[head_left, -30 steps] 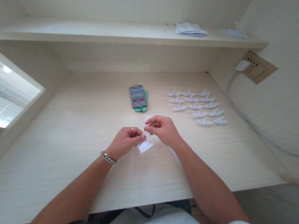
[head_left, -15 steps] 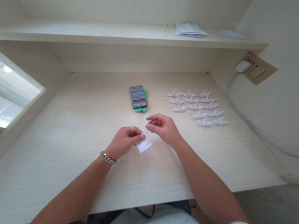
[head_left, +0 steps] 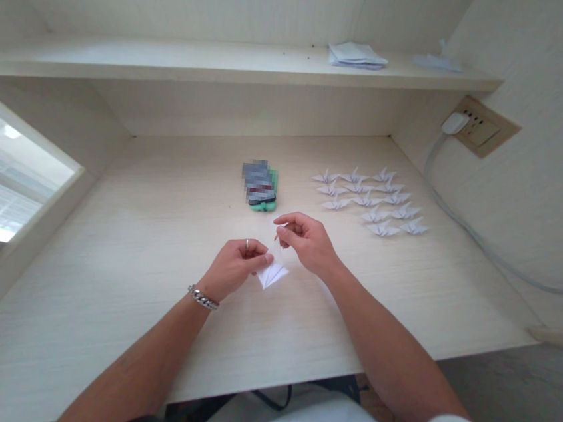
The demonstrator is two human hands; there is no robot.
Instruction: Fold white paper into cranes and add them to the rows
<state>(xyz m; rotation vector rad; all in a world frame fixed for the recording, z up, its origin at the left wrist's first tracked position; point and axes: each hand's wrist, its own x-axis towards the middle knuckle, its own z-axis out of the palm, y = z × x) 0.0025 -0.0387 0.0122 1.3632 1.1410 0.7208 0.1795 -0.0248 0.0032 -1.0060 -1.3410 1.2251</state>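
Observation:
A small piece of white folded paper (head_left: 270,277), creased into pointed flaps, is held just above the desk between my two hands. My left hand (head_left: 239,265), with a ring and a chain bracelet, pinches its left side between thumb and fingers. At the paper's upper end, my right hand (head_left: 306,240) has thumb and fingertips curled closely about a thin flap, which they partly hide. Beyond my right hand, several white paper cranes (head_left: 363,198) stand in rows on the desk. Behind the paper lies a phone-like object (head_left: 260,183), blurred on top, with a green edge.
The pale wooden desk (head_left: 159,225) has a shelf (head_left: 176,67) over its back, bearing a stack of white paper (head_left: 357,56). On the right wall, a white plug sits in a socket (head_left: 484,128), its grey cable (head_left: 479,242) running down the wall. A window (head_left: 9,169) is at left.
My right thumb and fingers have shifted slightly at the paper's upper flap. My left hand keeps its pinch, and the cranes stay in place.

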